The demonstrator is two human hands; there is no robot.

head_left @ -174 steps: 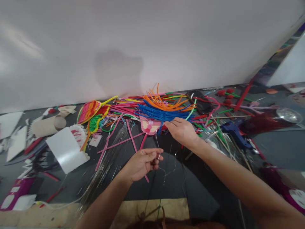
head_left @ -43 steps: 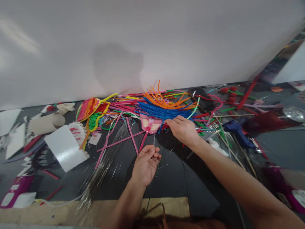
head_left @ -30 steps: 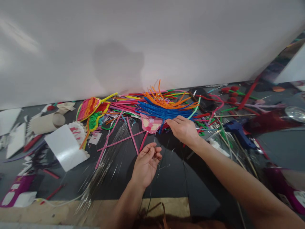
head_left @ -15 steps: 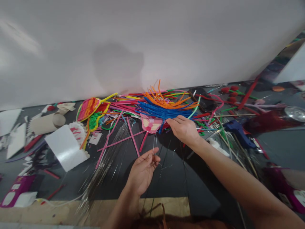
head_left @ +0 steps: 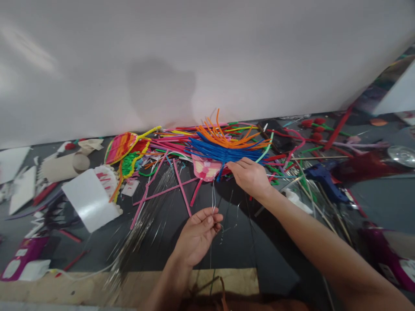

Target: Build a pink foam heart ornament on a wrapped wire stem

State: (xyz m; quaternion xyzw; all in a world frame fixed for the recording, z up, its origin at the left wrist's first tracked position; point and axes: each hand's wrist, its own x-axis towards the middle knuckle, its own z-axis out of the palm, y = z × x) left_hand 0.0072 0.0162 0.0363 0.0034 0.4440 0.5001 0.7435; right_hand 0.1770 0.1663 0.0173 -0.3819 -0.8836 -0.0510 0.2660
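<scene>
My left hand point(head_left: 198, 236) is closed, palm up, pinching a thin wire point(head_left: 214, 194). A doubled length of it runs up toward a pink and cream patterned piece point(head_left: 205, 167), and a twisted end curls beside my fingers. My right hand point(head_left: 251, 178) is closed, with its fingertips at the lower edge of a bundle of blue pipe cleaners point(head_left: 223, 152) gathered at the middle. How much it grips is hidden by the fingers. Loose orange pipe cleaners point(head_left: 220, 137) fan out just behind the blue bundle.
Pink pipe cleaners point(head_left: 182, 186) and a sheaf of thin wires point(head_left: 142, 224) lie left of centre. Further left are a white card point(head_left: 89, 201), a cardboard tube point(head_left: 63, 167) and a purple device point(head_left: 24, 259). A blue glue gun point(head_left: 327, 179) lies right, beyond my right forearm. A pale wall point(head_left: 207, 56) rises behind.
My left hand has moved slightly down and to the right, drawing the wire with it. My right hand stays at the blue bundle.
</scene>
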